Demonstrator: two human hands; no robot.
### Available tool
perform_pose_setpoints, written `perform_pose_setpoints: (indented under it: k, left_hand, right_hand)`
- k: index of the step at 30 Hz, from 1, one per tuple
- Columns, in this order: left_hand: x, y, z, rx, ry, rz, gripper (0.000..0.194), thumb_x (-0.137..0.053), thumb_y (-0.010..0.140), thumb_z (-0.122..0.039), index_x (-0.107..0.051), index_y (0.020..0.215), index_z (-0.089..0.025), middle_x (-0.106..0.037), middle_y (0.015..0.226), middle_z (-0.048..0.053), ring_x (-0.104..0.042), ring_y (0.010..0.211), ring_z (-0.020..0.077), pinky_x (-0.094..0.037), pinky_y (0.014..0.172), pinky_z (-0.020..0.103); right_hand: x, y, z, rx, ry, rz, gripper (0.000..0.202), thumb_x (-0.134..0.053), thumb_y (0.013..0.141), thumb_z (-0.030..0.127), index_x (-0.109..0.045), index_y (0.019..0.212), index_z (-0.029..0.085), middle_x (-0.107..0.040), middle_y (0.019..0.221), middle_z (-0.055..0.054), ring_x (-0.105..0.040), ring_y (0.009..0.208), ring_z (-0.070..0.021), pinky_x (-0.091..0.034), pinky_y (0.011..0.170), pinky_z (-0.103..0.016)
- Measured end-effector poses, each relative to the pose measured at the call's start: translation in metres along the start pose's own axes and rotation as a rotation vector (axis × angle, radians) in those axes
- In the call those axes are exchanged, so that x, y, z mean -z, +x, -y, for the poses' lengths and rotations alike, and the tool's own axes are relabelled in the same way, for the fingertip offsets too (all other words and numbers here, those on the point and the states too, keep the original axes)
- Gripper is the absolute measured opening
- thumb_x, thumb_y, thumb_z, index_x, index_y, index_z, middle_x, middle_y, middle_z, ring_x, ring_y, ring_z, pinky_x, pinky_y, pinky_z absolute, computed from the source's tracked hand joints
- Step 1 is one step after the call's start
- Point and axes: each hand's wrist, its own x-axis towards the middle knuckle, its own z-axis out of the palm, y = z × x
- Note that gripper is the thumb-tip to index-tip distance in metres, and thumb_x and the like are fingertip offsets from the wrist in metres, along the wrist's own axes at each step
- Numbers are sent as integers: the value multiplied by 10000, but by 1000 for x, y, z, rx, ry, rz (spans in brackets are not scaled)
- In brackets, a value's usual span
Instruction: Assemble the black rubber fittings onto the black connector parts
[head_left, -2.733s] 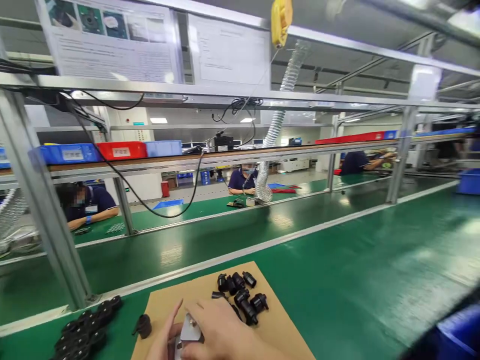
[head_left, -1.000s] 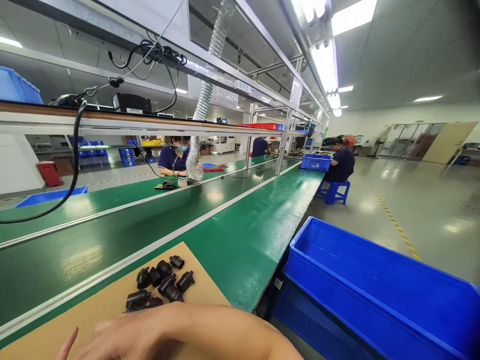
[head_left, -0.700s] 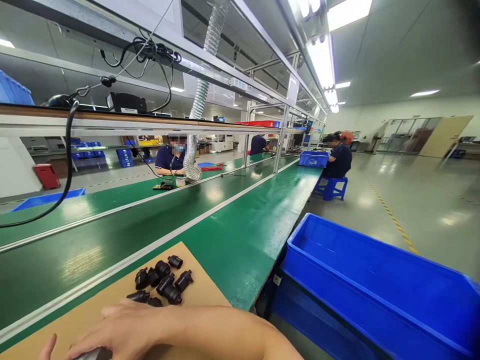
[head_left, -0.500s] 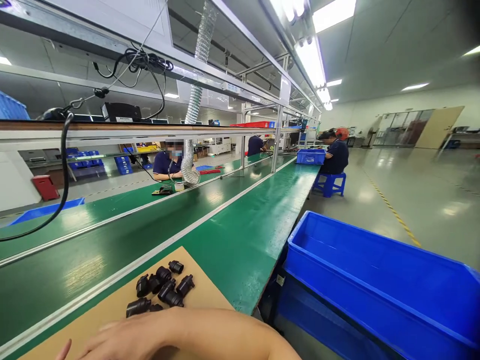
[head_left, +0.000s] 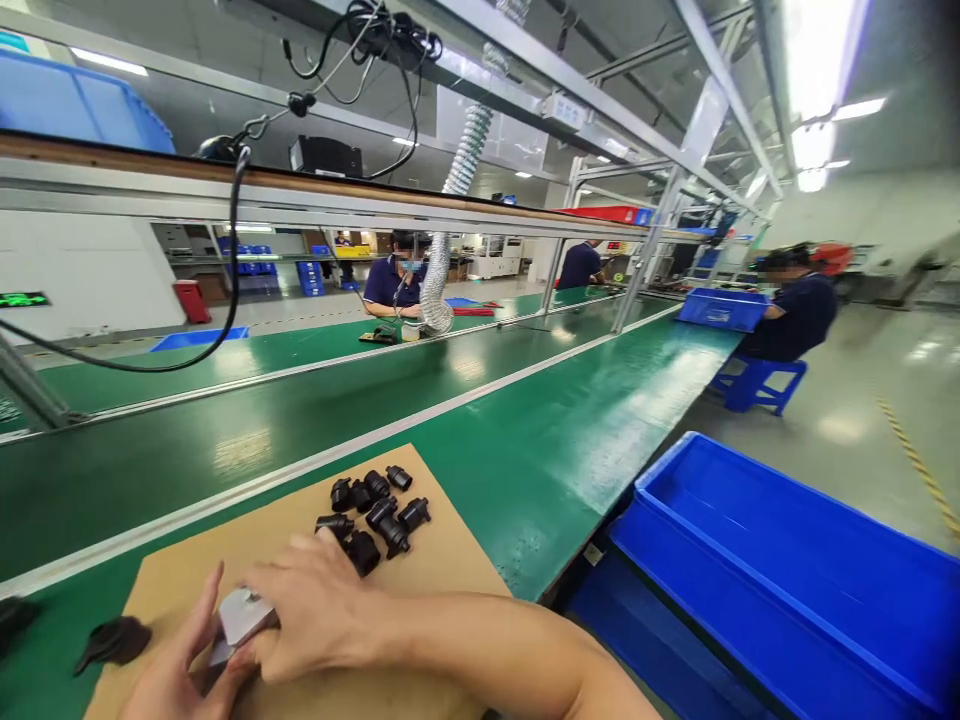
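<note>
A grey, flat-faced block point(head_left: 246, 617), metallic in look, is between my hands above a sheet of brown cardboard point(head_left: 457, 560). My left hand point(head_left: 176, 665) grips it from the left, thumb and fingers around its side. Over its right side curls my right hand point(head_left: 319, 600), partly hiding it. Just beyond my right hand lie several black plastic fittings point(head_left: 386, 510) in a loose cluster on the cardboard. Another black piece point(head_left: 112, 640) rests to the left, by the cardboard's edge. What the lower part of the block looks like is hidden by my fingers.
The green bench point(head_left: 517, 440) runs away to the right. A large blue bin point(head_left: 780, 560) stands beside its right edge. Above the bench a shelf point(head_left: 315, 205) carries cables and a black box. Co-workers point(head_left: 795, 305) sit farther along.
My view has swung left and down, so the scene sits farther right. Both hands now show around the grey block, which was out of sight before.
</note>
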Motion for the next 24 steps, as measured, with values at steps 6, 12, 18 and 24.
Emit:
perform_pose_setpoints:
  k: [6, 12, 18, 24]
  left_hand:
    - [1, -1, -17, 88, -80, 44, 923, -783, 734, -434, -453, 1566, -211, -706, 1341, 105, -649, 1277, 361, -654, 894, 367]
    - [16, 5, -47, 167, -346, 329, 1192, -864, 758, -441, -125, 1669, -228, -671, 1363, 159, -709, 1122, 321, -607, 926, 401]
    - [21, 0, -39, 70, -179, 370, 1323, -890, 736, -400, 46, 1667, -305, -673, 1241, 76, -653, 868, 225, -532, 791, 352]
    - [19, -1, -32, 20, -174, 401, 1331, -891, 755, -405, 78, 1663, -321, -638, 1233, 69, -537, 735, 154, -446, 698, 292]
  right_hand:
    - [-16, 3, -1, -47, 103, -87, 454, -798, 833, 545, -650, 1091, 200, -705, 1038, -57, -644, 960, -275, -487, 873, -383]
    - [-19, 16, -25, -78, 628, -188, 528, -938, 724, 424, -712, 1172, 257, -694, 1041, -4, -671, 901, -201, -510, 782, -281]
    - [-24, 19, -40, -190, 455, -292, 426, -747, 871, 132, -658, 1279, 215, -685, 1189, -70, -670, 972, -218, -533, 859, -313]
    - [-22, 21, -47, -42, 225, -132, 252, -569, 935, 33, -747, 982, 204, -724, 998, -77, -663, 993, -256, -501, 861, -341]
